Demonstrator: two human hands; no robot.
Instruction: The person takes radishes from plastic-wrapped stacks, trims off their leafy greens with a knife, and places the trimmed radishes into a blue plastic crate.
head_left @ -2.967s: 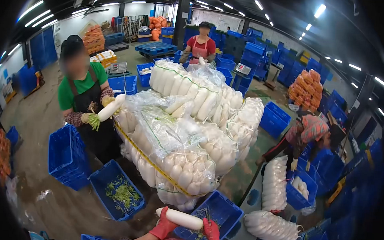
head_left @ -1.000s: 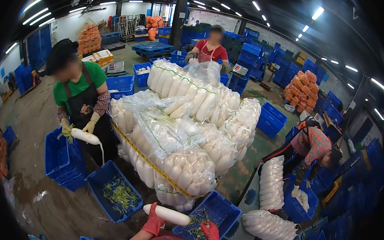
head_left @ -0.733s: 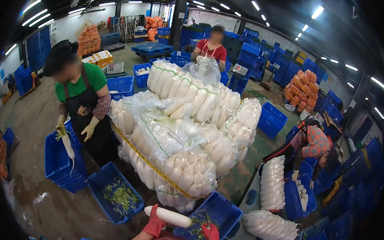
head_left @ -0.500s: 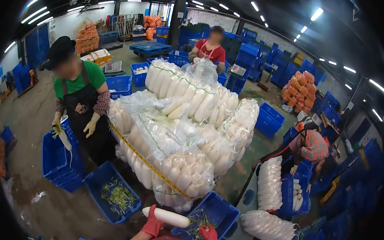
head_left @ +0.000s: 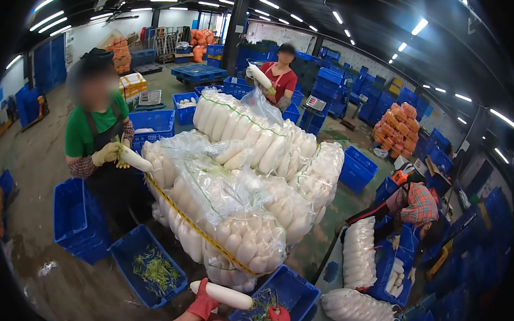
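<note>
My left hand [head_left: 203, 301], in a red rubber glove, is wrapped around a long white radish [head_left: 231, 297] near its left end. The radish lies roughly level, its right end over a blue crate [head_left: 297, 285] with cut green leaves in the bottom. Over the same crate, my right hand [head_left: 279, 319], also red-gloved, is closed on a small knife [head_left: 277, 299] whose thin dark blade points up and away. The knife is apart from the radish; its handle is hidden in the glove. Just beyond stands a large pile of bagged radishes [head_left: 245, 234].
A blue crate [head_left: 118, 249] with leaf scraps stands to the left. A yellow strap [head_left: 199, 230] crosses the pile. One co-worker [head_left: 97, 130] is at left, another [head_left: 280, 78] behind the pile, a third [head_left: 418, 202] bends over crates at right. Bagged radishes [head_left: 356, 310] lie nearer right.
The left co-worker has raised a radish from above the crates to the pile's edge. The co-worker behind now holds up a radish. My hands have barely moved.
</note>
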